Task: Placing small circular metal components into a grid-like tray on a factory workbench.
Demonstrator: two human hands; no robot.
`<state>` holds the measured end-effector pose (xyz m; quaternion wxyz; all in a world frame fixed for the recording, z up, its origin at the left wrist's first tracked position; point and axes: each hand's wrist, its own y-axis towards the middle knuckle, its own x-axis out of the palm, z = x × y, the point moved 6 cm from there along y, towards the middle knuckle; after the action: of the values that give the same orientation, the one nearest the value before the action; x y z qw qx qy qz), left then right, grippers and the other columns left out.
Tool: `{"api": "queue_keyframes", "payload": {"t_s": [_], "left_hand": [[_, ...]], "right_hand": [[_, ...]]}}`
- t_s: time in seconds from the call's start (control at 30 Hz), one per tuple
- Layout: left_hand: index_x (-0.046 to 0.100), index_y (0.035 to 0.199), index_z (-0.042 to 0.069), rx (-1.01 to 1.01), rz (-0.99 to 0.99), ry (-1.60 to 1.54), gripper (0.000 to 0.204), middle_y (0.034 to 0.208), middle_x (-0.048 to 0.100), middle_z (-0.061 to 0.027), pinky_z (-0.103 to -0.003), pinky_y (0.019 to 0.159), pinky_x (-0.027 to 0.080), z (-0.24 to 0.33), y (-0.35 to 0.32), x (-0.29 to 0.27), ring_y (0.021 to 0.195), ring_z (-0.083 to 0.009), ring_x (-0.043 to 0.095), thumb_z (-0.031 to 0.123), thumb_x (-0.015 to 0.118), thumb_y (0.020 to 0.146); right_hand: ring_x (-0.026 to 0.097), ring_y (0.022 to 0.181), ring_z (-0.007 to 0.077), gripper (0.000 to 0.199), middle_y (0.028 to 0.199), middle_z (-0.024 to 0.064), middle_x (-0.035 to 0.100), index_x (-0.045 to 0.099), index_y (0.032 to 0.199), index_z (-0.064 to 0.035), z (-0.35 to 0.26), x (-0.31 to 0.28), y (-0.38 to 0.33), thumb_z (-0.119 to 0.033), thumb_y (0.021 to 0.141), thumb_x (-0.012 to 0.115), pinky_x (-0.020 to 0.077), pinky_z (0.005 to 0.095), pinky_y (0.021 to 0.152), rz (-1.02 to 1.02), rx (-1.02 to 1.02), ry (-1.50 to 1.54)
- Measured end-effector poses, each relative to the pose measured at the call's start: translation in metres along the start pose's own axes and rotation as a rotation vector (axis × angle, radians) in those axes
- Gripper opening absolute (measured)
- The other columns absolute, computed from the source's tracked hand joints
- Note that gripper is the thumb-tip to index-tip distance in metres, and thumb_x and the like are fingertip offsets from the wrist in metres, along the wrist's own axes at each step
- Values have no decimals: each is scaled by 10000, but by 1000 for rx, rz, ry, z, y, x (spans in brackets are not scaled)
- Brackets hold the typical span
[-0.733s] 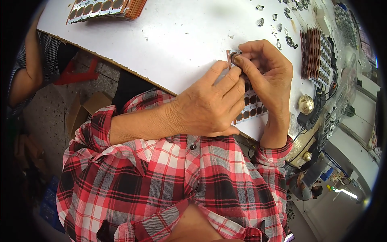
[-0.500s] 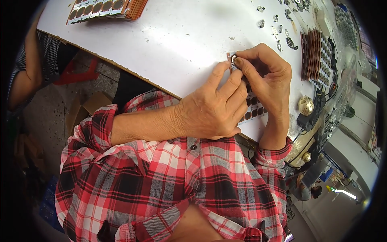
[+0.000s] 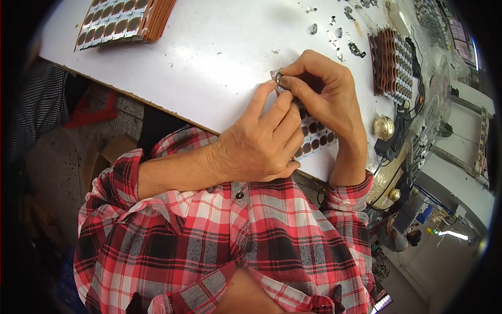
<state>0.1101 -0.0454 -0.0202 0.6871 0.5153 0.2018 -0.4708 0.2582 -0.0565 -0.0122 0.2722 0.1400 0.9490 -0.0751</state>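
Note:
A panel of small circuit boards with dark round spots [image 3: 315,137] lies at the table's near edge, largely covered by my hands. My left hand [image 3: 261,138] rests across it from the left, its index finger reaching to the far end and its thumb by the near edge, holding the panel. Over that far end, my right hand [image 3: 329,97] pinches a small round metal piece [image 3: 278,78] between thumb and index finger. The piece sits on or just above the panel; contact is hard to tell. The fingers hide most of it.
One stack of similar panels [image 3: 117,22] stands far left, another stack [image 3: 395,65] at right. Loose small metal parts [image 3: 334,37] lie scattered beyond my right hand. A round metal object [image 3: 383,127] and black cables [image 3: 418,107] are at right. Another person's checked clothing [image 3: 39,104] shows at left.
The view has turned slightly, so the table and hands appear farther left. Both hands keep nearly the same pose, the right still pinching the round metal piece at the panel's far end.

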Motion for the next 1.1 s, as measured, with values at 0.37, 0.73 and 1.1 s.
{"api": "queue_keyframes", "payload": {"t_s": [0.37,0.73,1.1], "left_hand": [[696,925,-33,-65,50,-85,570,1102,636,-206,-597,1099,419,-8,2,-3,1225,-372,568,424,847,620],[701,954,-49,-71,58,-111,575,1123,636,-217,-586,1104,416,-10,4,-4,1234,-375,564,393,851,617],[692,960,-67,-65,26,-112,585,1144,633,-239,-590,1106,409,-10,3,-5,1246,-390,558,388,841,625]], "right_hand": [[588,801,58,189,950,-17,713,762,1093,-16,47,-82,-14,13,913,711,473,218,730,384,-44,-329],[594,734,58,142,844,-10,685,731,1040,-2,57,-83,-14,-127,982,698,466,218,668,490,190,-37],[659,718,134,132,867,56,700,762,1011,-19,20,-53,-1,14,883,749,508,263,647,469,-112,-357]]}}
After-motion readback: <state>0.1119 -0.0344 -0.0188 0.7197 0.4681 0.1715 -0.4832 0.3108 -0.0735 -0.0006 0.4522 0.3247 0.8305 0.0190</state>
